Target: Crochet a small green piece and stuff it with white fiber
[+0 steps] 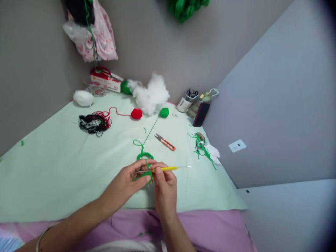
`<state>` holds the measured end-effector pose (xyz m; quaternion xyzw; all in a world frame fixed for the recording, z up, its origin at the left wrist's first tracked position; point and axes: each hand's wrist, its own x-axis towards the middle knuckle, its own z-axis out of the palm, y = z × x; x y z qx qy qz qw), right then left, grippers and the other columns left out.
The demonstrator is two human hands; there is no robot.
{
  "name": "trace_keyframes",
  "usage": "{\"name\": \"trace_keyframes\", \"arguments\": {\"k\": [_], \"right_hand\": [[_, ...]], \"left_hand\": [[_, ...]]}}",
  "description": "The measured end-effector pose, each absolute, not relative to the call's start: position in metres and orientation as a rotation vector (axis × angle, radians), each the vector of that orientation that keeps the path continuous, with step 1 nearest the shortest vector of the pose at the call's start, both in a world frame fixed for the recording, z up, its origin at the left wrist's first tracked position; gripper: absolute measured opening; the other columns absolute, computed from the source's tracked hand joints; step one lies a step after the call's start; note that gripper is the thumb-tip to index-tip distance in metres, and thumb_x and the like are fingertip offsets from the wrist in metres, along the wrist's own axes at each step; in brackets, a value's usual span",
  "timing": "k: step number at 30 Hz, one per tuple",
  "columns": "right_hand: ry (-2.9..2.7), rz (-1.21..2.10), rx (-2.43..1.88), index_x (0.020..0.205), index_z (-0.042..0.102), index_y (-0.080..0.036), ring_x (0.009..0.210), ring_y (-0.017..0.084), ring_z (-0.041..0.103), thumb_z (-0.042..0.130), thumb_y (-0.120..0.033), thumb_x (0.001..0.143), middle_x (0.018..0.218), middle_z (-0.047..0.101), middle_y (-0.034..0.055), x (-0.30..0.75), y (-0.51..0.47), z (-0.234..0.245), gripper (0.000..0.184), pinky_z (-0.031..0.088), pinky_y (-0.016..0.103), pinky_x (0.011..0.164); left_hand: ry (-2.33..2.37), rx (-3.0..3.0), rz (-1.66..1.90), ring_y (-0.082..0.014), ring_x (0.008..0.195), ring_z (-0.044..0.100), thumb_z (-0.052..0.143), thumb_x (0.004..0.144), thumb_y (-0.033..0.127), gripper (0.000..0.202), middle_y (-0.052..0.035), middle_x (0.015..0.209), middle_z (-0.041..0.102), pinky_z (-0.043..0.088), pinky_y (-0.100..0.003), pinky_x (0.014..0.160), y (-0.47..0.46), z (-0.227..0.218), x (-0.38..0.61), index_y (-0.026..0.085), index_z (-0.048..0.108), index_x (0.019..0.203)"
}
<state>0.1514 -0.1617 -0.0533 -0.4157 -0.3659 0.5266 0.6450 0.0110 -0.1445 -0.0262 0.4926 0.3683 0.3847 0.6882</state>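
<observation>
My left hand [128,182] is closed on a small piece of green crochet work [144,156], pinched between thumb and fingers. My right hand [164,183] grips a yellow-handled crochet hook [169,168], its metal tip pointing right. Both hands meet over the pale green table cover [52,168], near its front edge. A green strand runs from the work up to a small green yarn ball [164,112].
Orange thread snips [165,142] lie just beyond the hands. A red yarn ball [136,113], a black and red yarn tangle [93,122], white stuffing [151,93], a white ball [83,98], green scraps [201,147], a tin with scissors [186,101] and a box [106,81] sit further back.
</observation>
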Motion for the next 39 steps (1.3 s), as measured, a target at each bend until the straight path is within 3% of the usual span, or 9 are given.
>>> {"name": "trace_keyframes", "arguments": {"k": [4,10,17,31,36,39], "right_hand": [[-0.778,1.341,-1.002,0.08,0.079,-0.018,0.057,0.009,0.051,0.08,-0.048,0.082,0.082,0.071,0.0032,0.146,-0.165,-0.057,0.03,0.044,0.024,0.055],[-0.839,1.37,-1.019,0.077,0.079,-0.017,0.056,0.01,0.052,0.081,-0.049,0.081,0.069,0.066,0.0011,0.15,-0.168,-0.051,0.032,0.044,0.024,0.056],[-0.858,1.361,-1.019,0.079,0.079,-0.017,0.057,0.01,0.051,0.08,-0.048,0.082,0.071,0.067,0.0019,0.151,-0.173,-0.054,0.031,0.045,0.025,0.057],[-0.867,1.376,-0.979,0.079,0.079,-0.017,0.057,0.008,0.053,0.079,-0.048,0.083,0.077,0.069,0.0019,0.158,-0.173,-0.055,0.031,0.044,0.024,0.057],[-0.859,1.39,-0.981,0.079,0.078,-0.016,0.057,0.008,0.054,0.081,-0.051,0.081,0.076,0.069,0.0015,0.159,-0.174,-0.057,0.035,0.044,0.024,0.056],[-0.868,1.394,-0.979,0.079,0.079,-0.016,0.057,0.008,0.054,0.08,-0.05,0.081,0.075,0.068,0.001,0.159,-0.174,-0.058,0.034,0.044,0.023,0.056]], "left_hand": [[0.972,1.186,0.796,-0.0222,0.09,0.067,0.07,0.091,0.036,0.036,-0.0032,0.094,0.073,0.053,-0.032,0.087,-0.149,-0.026,0.007,0.022,0.073,0.124],[0.982,1.239,0.776,-0.0222,0.085,0.067,0.074,0.086,0.035,0.029,-0.0011,0.088,0.072,0.054,-0.03,0.083,-0.15,-0.026,0.008,0.025,0.075,0.113],[0.94,1.218,0.78,-0.0219,0.087,0.065,0.074,0.087,0.035,0.026,-0.004,0.098,0.073,0.054,-0.032,0.086,-0.155,-0.019,0.01,0.023,0.075,0.111],[1.019,1.315,0.78,-0.0215,0.086,0.065,0.068,0.091,0.037,0.031,-0.0016,0.09,0.072,0.053,-0.03,0.086,-0.16,-0.028,0.015,0.024,0.072,0.12],[1.043,1.384,0.755,-0.0221,0.095,0.068,0.065,0.093,0.04,0.039,-0.0059,0.11,0.075,0.054,-0.03,0.089,-0.159,-0.038,0.015,0.021,0.068,0.126],[1.035,1.393,0.764,-0.0213,0.095,0.068,0.063,0.094,0.041,0.04,-0.0059,0.11,0.075,0.054,-0.029,0.089,-0.158,-0.044,0.014,0.021,0.067,0.128]]}}
